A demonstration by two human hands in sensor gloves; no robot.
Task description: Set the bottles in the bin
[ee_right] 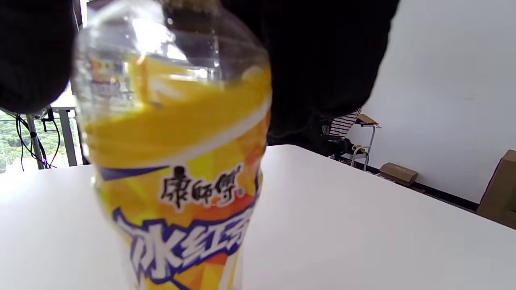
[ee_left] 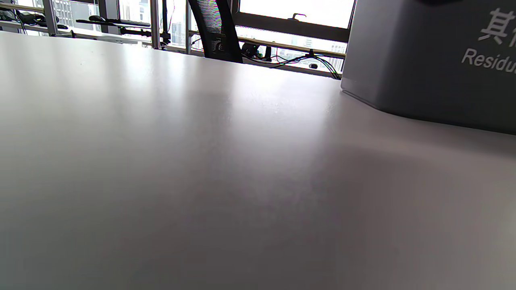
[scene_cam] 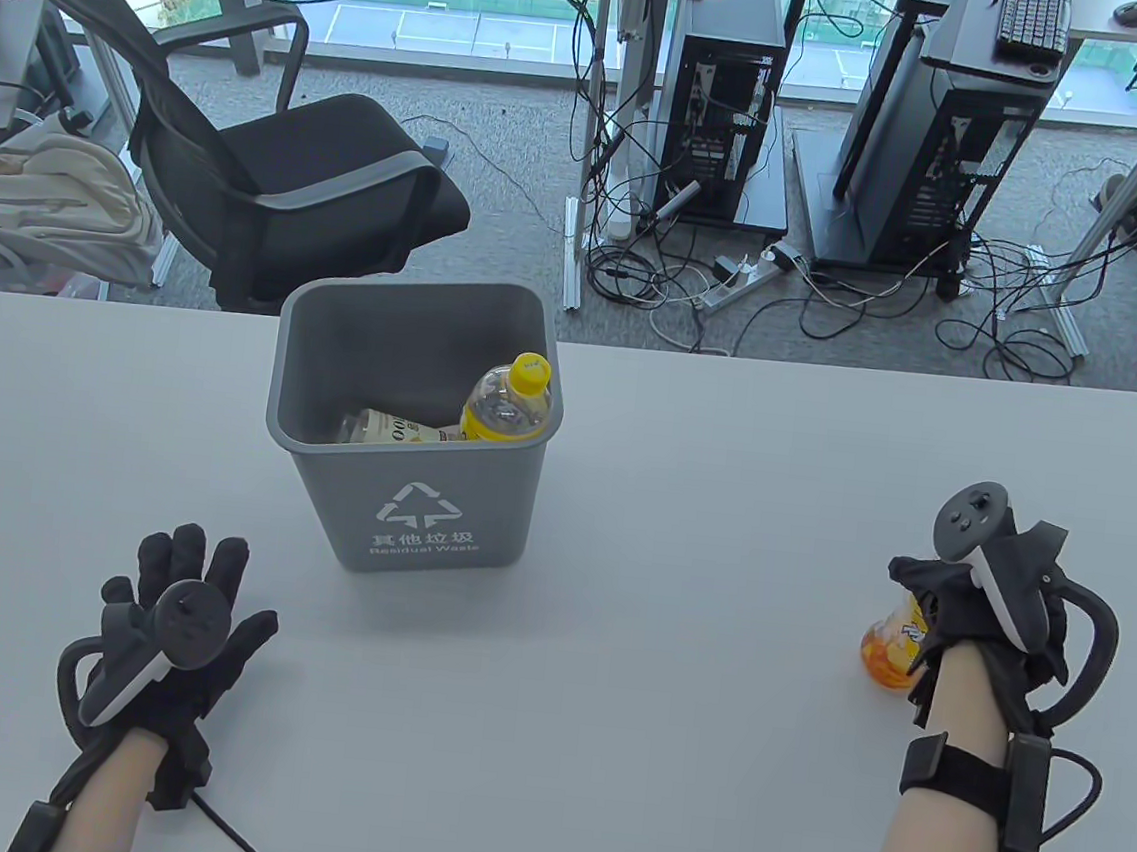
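A grey bin (scene_cam: 333,363) marked "Residual Waste" stands on the white table (scene_cam: 684,477). Inside it a clear bottle with a yellow cap and label (scene_cam: 508,402) leans in the right corner, and another bottle (scene_cam: 389,428) lies at the bottom. My right hand (scene_cam: 923,606) grips an upright clear bottle with an orange-yellow label (scene_cam: 894,646) at the table's right; the same bottle fills the right wrist view (ee_right: 173,161), my fingers (ee_right: 318,60) wrapped round its top. My left hand (scene_cam: 182,580) rests flat on the table left of the bin, fingers spread, holding nothing.
The bin's front wall (ee_left: 427,56) shows at the upper right of the left wrist view. Behind the table's far edge stand a black office chair (scene_cam: 282,167), computer towers (scene_cam: 726,90) and tangled floor cables (scene_cam: 843,292).
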